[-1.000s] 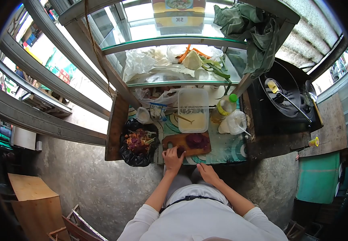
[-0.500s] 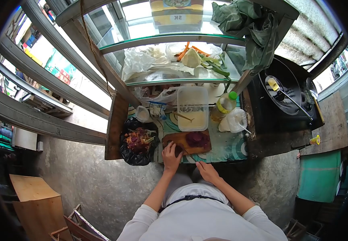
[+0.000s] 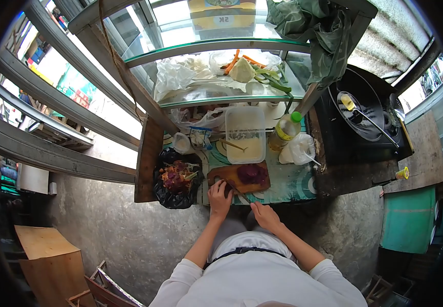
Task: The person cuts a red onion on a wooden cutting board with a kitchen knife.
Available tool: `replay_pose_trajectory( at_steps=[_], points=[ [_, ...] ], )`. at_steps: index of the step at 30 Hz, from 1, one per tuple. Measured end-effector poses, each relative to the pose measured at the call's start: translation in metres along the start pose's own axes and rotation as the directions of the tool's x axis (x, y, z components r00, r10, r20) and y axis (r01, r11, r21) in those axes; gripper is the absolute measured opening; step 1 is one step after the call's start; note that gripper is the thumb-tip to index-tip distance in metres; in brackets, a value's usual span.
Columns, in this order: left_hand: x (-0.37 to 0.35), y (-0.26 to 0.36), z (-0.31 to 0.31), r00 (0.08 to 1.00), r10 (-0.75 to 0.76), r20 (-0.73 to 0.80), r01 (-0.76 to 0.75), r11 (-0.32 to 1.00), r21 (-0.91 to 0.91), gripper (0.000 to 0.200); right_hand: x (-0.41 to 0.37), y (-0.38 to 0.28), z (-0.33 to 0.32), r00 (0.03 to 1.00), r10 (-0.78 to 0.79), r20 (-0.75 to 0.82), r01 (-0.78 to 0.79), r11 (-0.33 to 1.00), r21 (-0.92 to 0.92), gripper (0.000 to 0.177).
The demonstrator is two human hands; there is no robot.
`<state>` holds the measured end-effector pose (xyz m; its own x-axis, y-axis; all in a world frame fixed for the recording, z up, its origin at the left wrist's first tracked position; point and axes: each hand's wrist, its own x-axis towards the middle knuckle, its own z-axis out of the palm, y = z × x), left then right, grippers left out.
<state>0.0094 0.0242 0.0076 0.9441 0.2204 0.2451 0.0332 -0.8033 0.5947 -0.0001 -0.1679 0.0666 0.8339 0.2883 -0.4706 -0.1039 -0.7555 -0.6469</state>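
Observation:
A wooden cutting board lies near the front edge of the counter. My left hand rests at its front left, its fingers curled over a dark purple vegetable piece, mostly hidden by them. My right hand is closed around the handle of a knife, whose blade points up and left toward that piece. A dark purple heap, perhaps chopped vegetable, sits on the board's right part. Left of the board, a black plastic bag stands open, full of vegetable scraps.
Behind the board stands a clear plastic container of pale batter with a spoon-like stick. A green-capped bottle and a white plastic bag are beside it. Right is a stove with a black wok. A glass shelf overhangs the counter.
The knife blade has come into view, angled toward the purple piece under my left fingers. My right hand has barely shifted. The camera view has moved slightly.

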Motion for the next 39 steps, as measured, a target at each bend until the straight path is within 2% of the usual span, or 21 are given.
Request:
replay_pose_trajectory(
  at_steps=[9,14,16,18,20,22,23,26,29,32,35,37,38,39],
  points=[
    [0.0,0.003,-0.001,1.0,-0.013,0.021,0.013,1.0,-0.024,0.04,-0.003,-0.004,0.001,1.0,-0.002,-0.008,0.002,1.0,-0.012,0.042],
    [0.007,-0.005,0.0,0.991,-0.01,0.132,0.018,0.998,-0.061,0.039,-0.001,0.006,0.004,0.995,-0.047,-0.089,0.066,0.974,0.216,0.041],
    [0.012,-0.007,-0.005,0.977,-0.108,0.185,0.16,0.942,-0.293,0.036,-0.002,0.006,0.001,0.995,-0.026,-0.092,0.051,0.958,0.284,0.042],
    [0.016,-0.01,-0.007,0.961,-0.173,0.217,0.26,0.834,-0.486,0.034,-0.002,0.006,-0.004,0.997,0.016,-0.079,0.012,0.937,0.348,0.043],
    [0.016,-0.013,-0.007,0.949,-0.22,0.225,0.315,0.699,-0.642,0.034,-0.001,0.008,-0.006,0.995,-0.005,-0.102,0.04,0.938,0.345,0.042],
    [0.015,-0.015,-0.008,0.903,-0.278,0.327,0.426,0.481,-0.767,0.034,0.0,0.009,-0.007,0.994,-0.014,-0.105,0.048,0.943,0.328,0.042],
    [0.014,-0.016,-0.009,0.876,-0.295,0.38,0.471,0.357,-0.807,0.034,0.0,0.007,-0.009,0.995,-0.012,-0.099,0.043,0.948,0.315,0.042],
    [0.012,-0.02,-0.007,0.811,-0.316,0.493,0.545,0.098,-0.833,0.036,0.002,0.011,-0.006,0.993,-0.053,-0.103,0.08,0.958,0.276,0.042],
    [0.009,-0.025,-0.005,0.767,-0.293,0.571,0.548,-0.162,-0.82,0.036,0.0,0.006,-0.008,0.996,-0.041,-0.073,0.06,0.957,0.284,0.042],
    [0.01,-0.025,-0.002,0.76,-0.33,0.56,0.562,-0.101,-0.821,0.034,-0.002,0.004,-0.008,0.998,-0.031,-0.056,0.046,0.957,0.285,0.041],
    [0.011,-0.014,0.006,0.801,-0.466,0.375,0.534,0.274,-0.8,0.031,0.0,0.011,-0.004,0.993,-0.067,-0.095,0.09,0.96,0.266,0.041],
    [0.011,-0.01,0.006,0.922,-0.349,0.167,0.369,0.659,-0.656,0.029,0.0,0.013,-0.002,0.99,-0.078,-0.12,0.107,0.96,0.259,0.041],
    [0.011,-0.008,0.006,0.964,-0.254,0.081,0.258,0.807,-0.532,0.028,0.0,0.013,-0.003,0.989,-0.075,-0.127,0.107,0.96,0.259,0.041],
    [0.012,-0.002,0.004,0.972,-0.228,0.061,0.228,0.843,-0.486,0.028,0.0,0.012,-0.005,0.988,-0.072,-0.135,0.106,0.96,0.259,0.041]
  ],
)
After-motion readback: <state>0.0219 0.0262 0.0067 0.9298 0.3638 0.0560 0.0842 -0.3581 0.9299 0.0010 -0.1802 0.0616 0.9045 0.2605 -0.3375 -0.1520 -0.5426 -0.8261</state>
